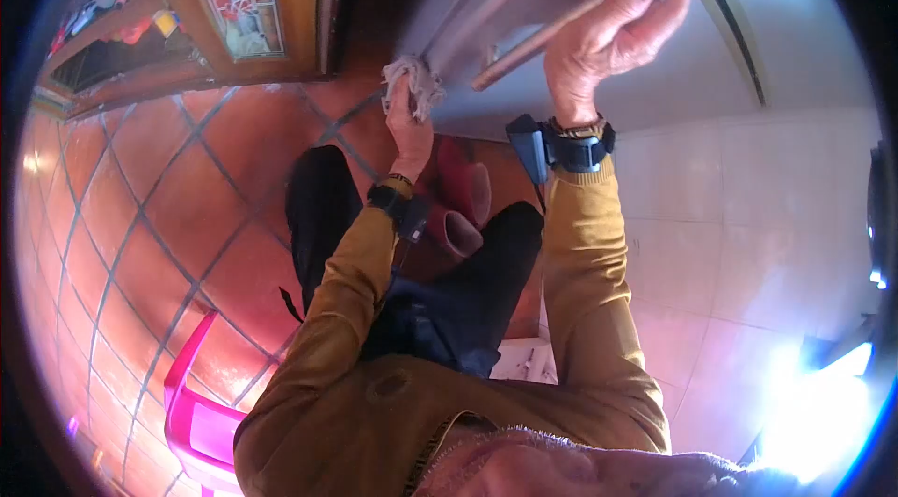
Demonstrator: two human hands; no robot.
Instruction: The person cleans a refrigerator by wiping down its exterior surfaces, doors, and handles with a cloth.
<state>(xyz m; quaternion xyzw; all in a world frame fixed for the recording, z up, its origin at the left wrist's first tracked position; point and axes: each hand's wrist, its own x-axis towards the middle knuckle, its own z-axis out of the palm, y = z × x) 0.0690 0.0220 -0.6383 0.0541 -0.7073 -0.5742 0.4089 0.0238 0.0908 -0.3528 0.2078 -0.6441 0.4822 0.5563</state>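
Observation:
My left hand (408, 128) is closed on a crumpled pale cloth (426, 86), which touches the lower part of a greyish panel (468, 20). On the right, my right hand (608, 39) is raised higher, its thumb and fingers wrapped round the end of a long narrow bar or edge (533, 50) that slants down to the left. Whether this bar is joined to the panel I cannot tell. Dark bands with small devices sit on both wrists.
Red boots (460, 181) stand between my knees. A wooden cabinet (299, 11) with a decorated pane is at the upper left. Orange tiles (140, 207) cover the floor. A pink chair (201, 422) is at the lower left, with a pale tiled wall (692, 244) at the right.

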